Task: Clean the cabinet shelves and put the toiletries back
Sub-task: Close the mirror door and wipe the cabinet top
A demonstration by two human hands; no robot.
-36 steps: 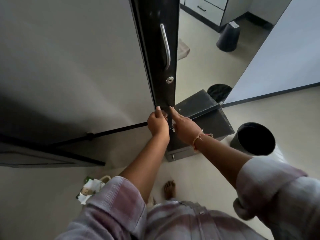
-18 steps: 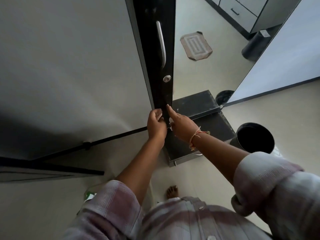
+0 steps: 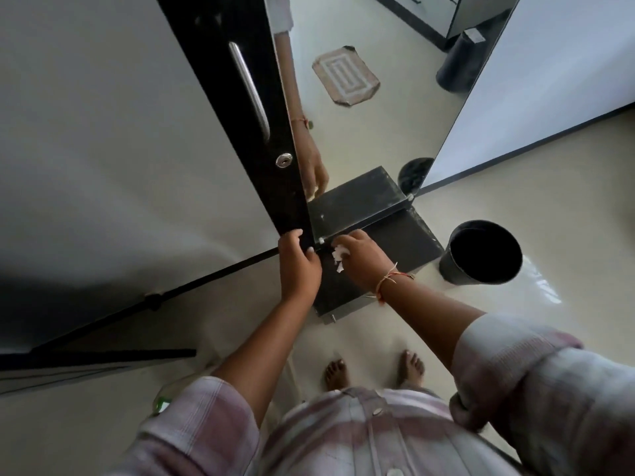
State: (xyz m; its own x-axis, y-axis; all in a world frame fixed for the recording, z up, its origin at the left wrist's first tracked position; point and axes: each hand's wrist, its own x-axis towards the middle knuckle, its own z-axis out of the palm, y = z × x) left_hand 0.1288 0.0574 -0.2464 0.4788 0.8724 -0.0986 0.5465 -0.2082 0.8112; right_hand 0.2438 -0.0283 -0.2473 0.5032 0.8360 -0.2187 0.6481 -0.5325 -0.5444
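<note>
- Head view: L hand [image 3: 298, 266] grips the bottom corner of the black cabinet door [image 3: 240, 139], fingers curled round its edge.
- R hand [image 3: 364, 261] has fingers curled, pinching a crumpled white wipe [image 3: 339, 256] at the lower edge of the mirror [image 3: 371, 132], just beside L hand.
- Dark ledge [image 3: 405, 242] lies under R hand, below mirror.
- Door: steel handle [image 3: 250, 91] w/ lock [image 3: 283, 161] beneath.
- Black bin [image 3: 481, 255] on floor, right of ledge.
- Bare feet [image 3: 338, 372] btm centre.
</note>
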